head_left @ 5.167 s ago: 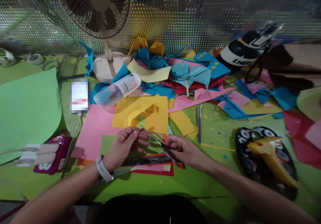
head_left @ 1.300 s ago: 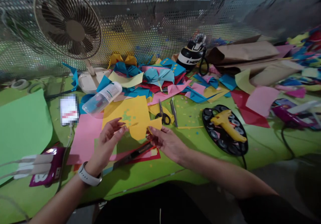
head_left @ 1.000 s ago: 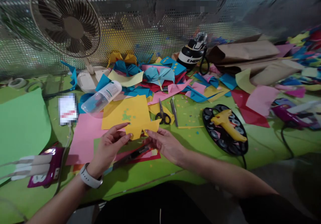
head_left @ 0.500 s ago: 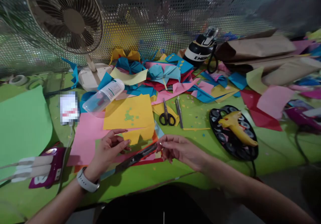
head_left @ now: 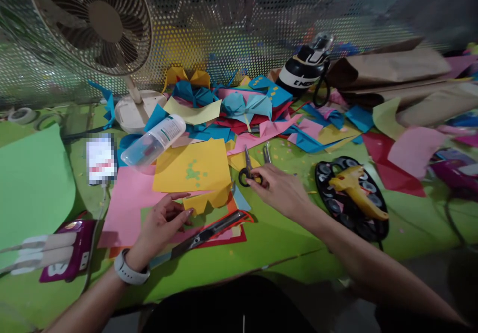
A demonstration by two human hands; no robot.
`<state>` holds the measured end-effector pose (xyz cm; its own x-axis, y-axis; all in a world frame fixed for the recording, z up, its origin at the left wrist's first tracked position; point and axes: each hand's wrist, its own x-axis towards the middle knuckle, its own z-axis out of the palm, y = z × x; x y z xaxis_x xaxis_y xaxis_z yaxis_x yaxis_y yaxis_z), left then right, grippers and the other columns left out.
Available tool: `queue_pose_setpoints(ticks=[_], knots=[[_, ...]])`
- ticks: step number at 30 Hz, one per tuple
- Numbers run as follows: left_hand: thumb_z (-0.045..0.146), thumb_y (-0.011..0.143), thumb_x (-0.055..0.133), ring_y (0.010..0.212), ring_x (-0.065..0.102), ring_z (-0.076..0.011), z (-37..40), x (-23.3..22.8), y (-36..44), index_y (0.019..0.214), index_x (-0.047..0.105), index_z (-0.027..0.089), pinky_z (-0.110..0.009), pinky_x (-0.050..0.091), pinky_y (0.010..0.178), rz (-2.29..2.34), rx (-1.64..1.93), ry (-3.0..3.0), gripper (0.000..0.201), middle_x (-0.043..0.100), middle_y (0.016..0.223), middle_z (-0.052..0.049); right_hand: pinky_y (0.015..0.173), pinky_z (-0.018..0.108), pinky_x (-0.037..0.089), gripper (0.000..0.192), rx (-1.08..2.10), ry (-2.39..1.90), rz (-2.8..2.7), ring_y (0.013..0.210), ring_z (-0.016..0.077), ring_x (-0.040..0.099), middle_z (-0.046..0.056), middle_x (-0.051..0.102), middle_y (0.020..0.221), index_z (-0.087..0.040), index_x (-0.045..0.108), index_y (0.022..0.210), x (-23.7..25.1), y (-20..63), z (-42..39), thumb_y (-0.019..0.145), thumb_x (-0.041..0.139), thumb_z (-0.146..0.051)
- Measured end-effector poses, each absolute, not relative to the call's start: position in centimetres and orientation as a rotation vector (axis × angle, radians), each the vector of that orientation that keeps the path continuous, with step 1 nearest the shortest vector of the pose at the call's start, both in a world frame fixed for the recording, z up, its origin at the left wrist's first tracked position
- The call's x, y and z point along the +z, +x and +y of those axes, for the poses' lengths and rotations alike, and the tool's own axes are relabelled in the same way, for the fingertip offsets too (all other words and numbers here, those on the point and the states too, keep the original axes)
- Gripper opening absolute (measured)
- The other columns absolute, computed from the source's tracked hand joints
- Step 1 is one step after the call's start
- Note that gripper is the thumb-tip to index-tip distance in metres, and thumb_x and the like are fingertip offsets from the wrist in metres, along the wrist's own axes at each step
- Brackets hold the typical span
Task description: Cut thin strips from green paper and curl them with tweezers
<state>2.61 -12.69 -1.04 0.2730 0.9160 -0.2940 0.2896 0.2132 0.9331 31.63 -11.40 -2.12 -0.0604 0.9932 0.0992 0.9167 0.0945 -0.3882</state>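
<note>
My right hand (head_left: 282, 188) is at the small black-handled scissors (head_left: 247, 163), thumb and fingers closed about the right finger loop. The scissors lie on the table with their blades pointing away. Just right of them are metal tweezers (head_left: 266, 154), their lower part hidden by the hand. My left hand (head_left: 162, 223) rests over layered paper, fingers loosely bent and thumb apart from the index finger. Its fingertips are beside the notched edge of a yellow paper piece (head_left: 209, 199). A cutter knife (head_left: 209, 233) lies slanted on the papers between my hands.
Small green cutouts (head_left: 194, 171) lie on a yellow sheet (head_left: 168, 156). A clear bottle (head_left: 153, 141), a fan (head_left: 134, 106) and a phone (head_left: 100, 159) stand or lie left. Right are a yellow glue gun (head_left: 354, 186) on a black tray (head_left: 323, 198) and a dark drink bottle (head_left: 300, 74).
My right hand has moved away from the cutter knife's tip, up and right to the scissors. My left hand has kept its place and pose. The view has shifted slightly.
</note>
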Motion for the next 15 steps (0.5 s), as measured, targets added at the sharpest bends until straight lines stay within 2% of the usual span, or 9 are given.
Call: queue_pose_setpoints(ticks=[3,9,15], knots=[[0.036,0.08,0.063,0.067,0.066,-0.0144,-12.7,-1.0,2.7,0.115,0.054,0.02,-0.026,0.055,0.058,1.218,0.645,1.269,0.039,0.063,0.076,0.0,0.052,0.029,0.035,0.024,0.15,-1.941,-2.147,0.067,0.0191,0.06,0.006,0.064,0.092,-0.02,0.062,0.089,-2.7,31.6,-10.6,0.086,0.053,-0.042],[0.038,0.08,0.063,0.062,0.067,-0.0144,-12.6,-0.9,2.8,0.115,0.053,0.019,-0.025,0.055,0.055,1.237,0.662,1.23,0.041,0.062,0.073,0.001,0.046,0.029,0.026,0.024,0.058,-2.024,-2.221,0.061,0.0191,0.058,0.007,0.062,0.092,-0.02,0.059,0.088,-2.6,31.4,-10.2,0.085,0.053,-0.043],[0.039,0.082,0.061,0.06,0.066,-0.0133,-12.6,-1.0,2.4,0.116,0.053,0.02,-0.023,0.054,0.054,1.224,0.629,1.256,0.039,0.063,0.075,0.001,0.048,0.028,0.027,0.022,0.071,-2.046,-2.232,0.063,0.0182,0.058,0.006,0.062,0.093,-0.021,0.059,0.087,-2.2,31.3,-9.9,0.086,0.054,-0.041]])
